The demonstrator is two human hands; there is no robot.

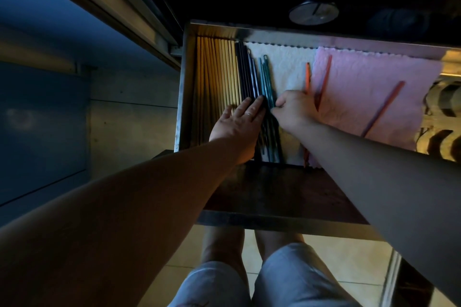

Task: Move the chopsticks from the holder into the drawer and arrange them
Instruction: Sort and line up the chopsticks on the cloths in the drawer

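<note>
2 hands are in the drawer [183, 87]: my left hand [237, 124] lies flat, fingers straight, on the black chopsticks [245, 75], wooden chopsticks [217, 70] just left of it. My right hand [293, 110] pinches the teal chopsticks [266, 80] with curled fingers, an orange chopstick [307, 77] just beyond it.
</note>
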